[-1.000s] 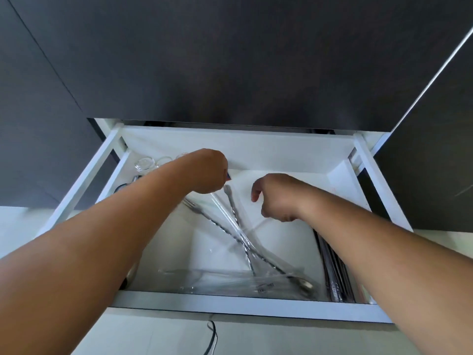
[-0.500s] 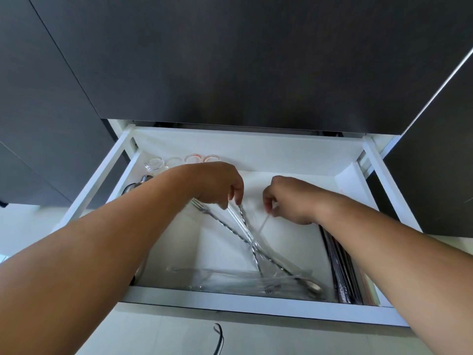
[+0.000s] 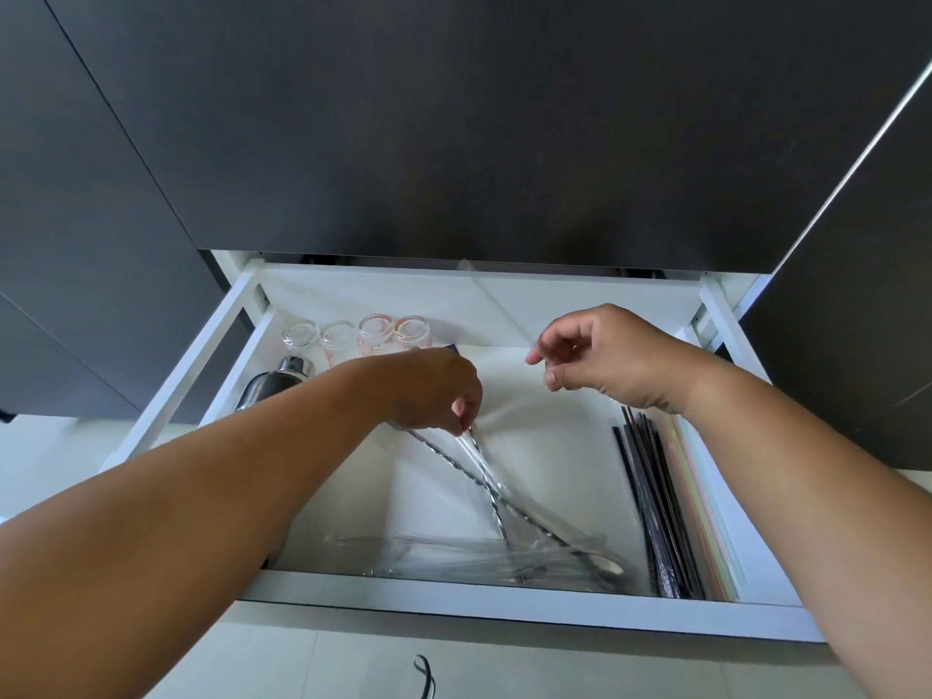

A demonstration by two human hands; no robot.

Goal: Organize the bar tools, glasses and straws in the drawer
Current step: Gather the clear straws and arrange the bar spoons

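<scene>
The twisted bar spoons (image 3: pixel 491 489) lie crossed in the middle of the white drawer (image 3: pixel 504 600), their bowls toward the front edge inside a clear plastic sleeve (image 3: pixel 454 552), their handle tips raised toward the centre. The left hand (image 3: pixel 436 391) pinches closed on those upper tips and the sleeve's edge. Half a second ago the right hand was pinching the same sleeve just beside the left; now the right hand (image 3: pixel 602 360) has lifted away toward the back right, fingers (image 3: pixel 542 353) loosely curled. Whether it holds a sliver of clear film I cannot tell; nothing solid shows in that grip. The view has also tipped back, so more of the drawer shows.

I judge that the unwrapping is being passed to one hand: the spoons are not yet free of the plastic and not yet laid straight.

Around them, the rest looks settled. Four small glasses (image 3: pixel 355 333) stand in a row along the back edge at the left, a steel shaker (image 3: pixel 275 383) lies just in front of them by the left wall, and dark straws (image 3: pixel 655 507) with pale ones beside them run along the right wall. Dark cabinet fronts (image 3: pixel 454 118) rise behind.
</scene>
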